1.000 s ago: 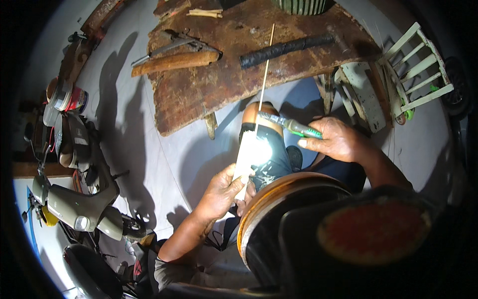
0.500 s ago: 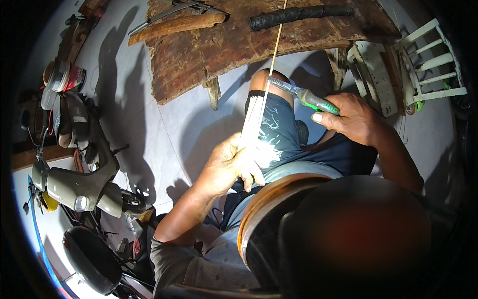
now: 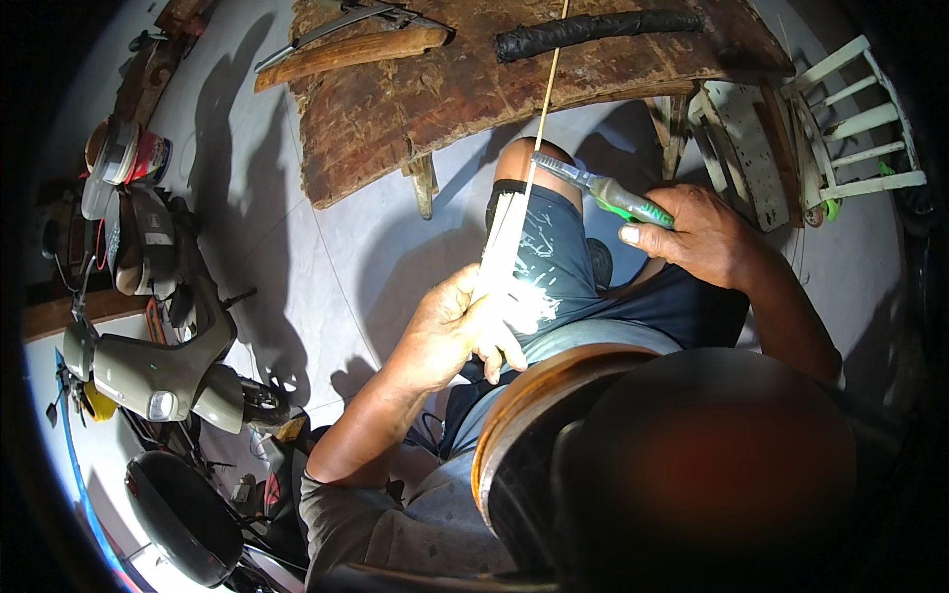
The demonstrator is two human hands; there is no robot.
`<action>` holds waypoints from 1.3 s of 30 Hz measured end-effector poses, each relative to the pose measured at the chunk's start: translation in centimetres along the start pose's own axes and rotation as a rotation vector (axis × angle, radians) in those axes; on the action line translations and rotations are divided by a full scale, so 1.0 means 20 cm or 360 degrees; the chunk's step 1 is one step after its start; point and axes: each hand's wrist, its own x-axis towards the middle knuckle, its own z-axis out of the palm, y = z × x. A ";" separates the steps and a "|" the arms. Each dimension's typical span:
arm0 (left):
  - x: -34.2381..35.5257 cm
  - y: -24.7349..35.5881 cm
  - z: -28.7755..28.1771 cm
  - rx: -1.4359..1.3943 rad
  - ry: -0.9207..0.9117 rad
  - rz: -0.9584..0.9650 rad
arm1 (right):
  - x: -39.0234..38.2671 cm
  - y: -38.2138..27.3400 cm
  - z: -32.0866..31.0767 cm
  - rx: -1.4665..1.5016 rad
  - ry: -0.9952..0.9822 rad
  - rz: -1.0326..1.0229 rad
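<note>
Two hands work near the middle of the view. The left hand [image 3: 440,331] is closed round the lower part of a bundle of pale sticks [image 3: 502,232]; glare hides just how its fingers sit. One long strip [image 3: 545,109] runs up toward 12 o'clock, past the knee [image 3: 522,160] and over the edge of the table [image 3: 376,119], crossing in front of a black roll [image 3: 613,34]. The right hand [image 3: 697,237], at 2 o'clock from the left, grips a knife [image 3: 608,189] by its handle; the blade points to 10 o'clock and seems to meet the strip beside the knee. Pale shavings [image 3: 537,265] lie on the shorts [image 3: 570,267].

To pare well, the blade probably wants a shallow, even angle and light pressure, since so thin a strip likely bends or snaps easily. The left fingers are best kept well below the edge, toward 6 o'clock, and the bare knee out of its line.
</note>
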 end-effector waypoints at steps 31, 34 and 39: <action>0.01 -0.04 -0.04 0.0279 0.0206 0.0137 | 0.07 -0.06 0.16 0.0305 -0.0175 -0.0350; 0.01 -0.03 -0.03 0.0229 0.0193 0.0083 | 0.07 -0.05 0.16 0.0283 -0.0190 -0.0339; 0.00 -0.03 -0.03 0.0214 0.0201 0.0073 | 0.08 -0.03 0.23 0.0513 -0.0091 -0.0357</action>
